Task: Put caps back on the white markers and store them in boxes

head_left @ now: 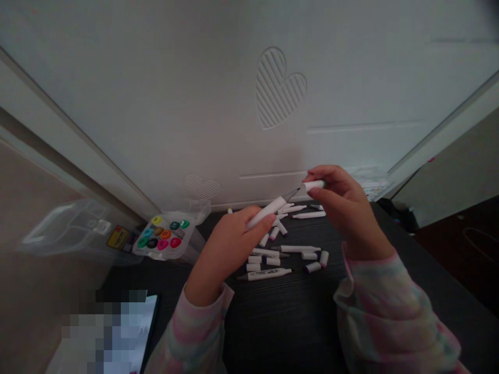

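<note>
My left hand (237, 234) is closed around the white barrel of a marker (267, 213), whose grey end with a dark tip points up and to the right. Pinched in my right hand (339, 195) is a white marker cap (314, 185) with a green end. The cap's mouth is close to the marker's tip; a small gap appears between them. Below and behind my hands, several uncapped markers (268, 274) and loose white caps (312, 267) lie scattered on the dark table (280, 322). My left hand hides some of them.
To the left stands a clear plastic case (167, 253) with its lid (66, 228) swung out, holding several markers with coloured ends. A phone or tablet (132, 332), partly pixelated, lies at the lower left. A white panel (218, 104) with carved hearts rises behind the table.
</note>
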Demonstrator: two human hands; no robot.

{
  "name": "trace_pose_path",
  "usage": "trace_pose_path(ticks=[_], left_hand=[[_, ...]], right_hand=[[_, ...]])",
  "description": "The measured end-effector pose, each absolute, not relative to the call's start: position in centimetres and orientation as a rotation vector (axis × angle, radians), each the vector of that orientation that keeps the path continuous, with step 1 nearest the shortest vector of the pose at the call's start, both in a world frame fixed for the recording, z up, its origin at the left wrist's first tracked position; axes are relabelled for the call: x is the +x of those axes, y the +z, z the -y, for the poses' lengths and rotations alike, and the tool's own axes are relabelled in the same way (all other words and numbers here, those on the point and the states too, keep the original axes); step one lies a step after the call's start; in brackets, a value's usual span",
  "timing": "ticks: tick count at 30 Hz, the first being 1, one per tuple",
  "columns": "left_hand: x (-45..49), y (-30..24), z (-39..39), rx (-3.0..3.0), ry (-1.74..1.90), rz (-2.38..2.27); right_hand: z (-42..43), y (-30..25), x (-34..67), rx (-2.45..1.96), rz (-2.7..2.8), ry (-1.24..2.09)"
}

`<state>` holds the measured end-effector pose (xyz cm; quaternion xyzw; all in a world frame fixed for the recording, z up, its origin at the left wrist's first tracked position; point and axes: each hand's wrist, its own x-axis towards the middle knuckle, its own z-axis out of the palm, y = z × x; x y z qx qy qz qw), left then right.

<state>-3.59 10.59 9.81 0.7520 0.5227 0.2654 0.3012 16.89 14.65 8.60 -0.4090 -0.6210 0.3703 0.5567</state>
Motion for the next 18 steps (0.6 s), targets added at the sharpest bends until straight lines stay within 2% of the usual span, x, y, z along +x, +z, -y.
trace_pose_path(ticks=[9, 15, 18], left_hand=[[-3.1, 9.8, -10.3, 2.090, 0.571, -1.435], [-3.0, 10.2, -10.1, 2.156, 0.567, -1.411], [-2.6, 10.2, -9.9, 2.215, 0.549, -1.355]], right_hand=[[-13.5, 9.2, 15.5, -0.949, 1.652, 0.999], [-13.4, 9.5, 15.7, -0.979, 1.660, 0.883], [-13.6, 9.5, 15.8, -0.961, 1.615, 0.937]])
